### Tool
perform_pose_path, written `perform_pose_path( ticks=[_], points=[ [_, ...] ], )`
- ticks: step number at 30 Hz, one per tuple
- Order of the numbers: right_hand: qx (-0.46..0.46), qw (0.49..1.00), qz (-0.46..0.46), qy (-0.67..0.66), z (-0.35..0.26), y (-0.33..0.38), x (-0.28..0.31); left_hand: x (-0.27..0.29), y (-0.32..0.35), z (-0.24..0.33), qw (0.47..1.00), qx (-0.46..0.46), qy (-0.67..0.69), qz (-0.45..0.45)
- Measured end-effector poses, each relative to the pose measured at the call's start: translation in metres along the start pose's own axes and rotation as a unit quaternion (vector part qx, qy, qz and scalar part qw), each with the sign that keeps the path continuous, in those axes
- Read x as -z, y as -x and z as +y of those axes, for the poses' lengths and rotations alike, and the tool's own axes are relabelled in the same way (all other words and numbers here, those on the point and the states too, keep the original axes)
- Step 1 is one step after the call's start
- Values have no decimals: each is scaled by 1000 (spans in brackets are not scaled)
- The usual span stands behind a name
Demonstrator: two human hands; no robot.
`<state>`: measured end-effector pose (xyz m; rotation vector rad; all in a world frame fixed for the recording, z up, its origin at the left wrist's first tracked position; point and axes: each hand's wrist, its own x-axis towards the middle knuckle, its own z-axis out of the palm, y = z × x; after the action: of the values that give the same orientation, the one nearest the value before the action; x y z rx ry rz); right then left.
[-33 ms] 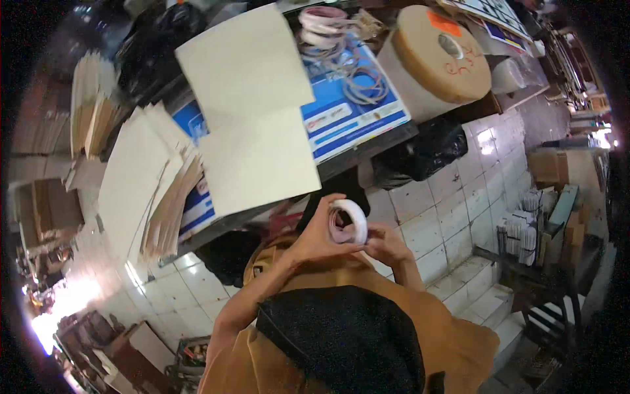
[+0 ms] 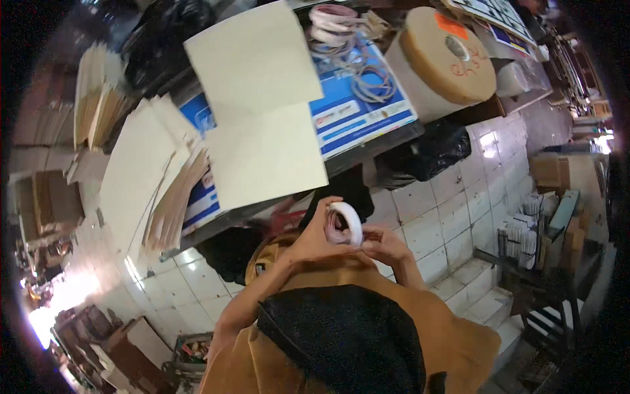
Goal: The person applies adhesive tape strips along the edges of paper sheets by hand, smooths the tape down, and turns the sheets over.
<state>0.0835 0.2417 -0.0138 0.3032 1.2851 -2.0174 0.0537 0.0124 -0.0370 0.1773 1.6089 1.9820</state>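
Note:
A roll of white tape [image 2: 354,223] is held up in front of my body, just off the near edge of the table. My left hand [image 2: 310,241] wraps round it from the left, its fingers closed over the ring. At the roll's lower right side my right hand [image 2: 388,245] is closed, thumb and fingers pinched against the tape; its fingertips are partly hidden. On the table beyond lie two cream sheets [image 2: 266,157], one overlapping the other, and a fanned stack of cream card [image 2: 147,171] sits to their left.
More tape rolls [image 2: 331,29] are stacked at the back beside loose loops of tape [image 2: 373,84] on a blue printed sheet [image 2: 361,125]. A large roll with a brown face [image 2: 453,59] stands at the far right. Black plastic bags [image 2: 433,154] lie under the table edge.
The table and its things sit slightly farther right in the picture. The tape roll has turned a little between my hands, which stay in almost the same place.

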Motion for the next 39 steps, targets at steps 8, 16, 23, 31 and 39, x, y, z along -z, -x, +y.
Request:
perform_pose_path(
  ticks=[8, 16, 23, 31, 39],
  points=[
    [-31, 972, -206, 106, 36, -71, -73, 53, 98, -51, 959, -70, -192, 195],
    [15, 958, -90, 273, 25, -37, -94, 46, 100, -25, 966, -127, -157, 160],
    [39, 959, 110, 258, -28, 51, 9, 38, 70, -35, 974, -40, 218, 43],
    [453, 334, 490, 666, -399, 129, 223, 75, 78, -15, 996, 83, 32, 20],
    [135, 478, 495, 712, -627, 62, 422, 61, 108, 13, 962, 97, 86, 240]
  ],
)
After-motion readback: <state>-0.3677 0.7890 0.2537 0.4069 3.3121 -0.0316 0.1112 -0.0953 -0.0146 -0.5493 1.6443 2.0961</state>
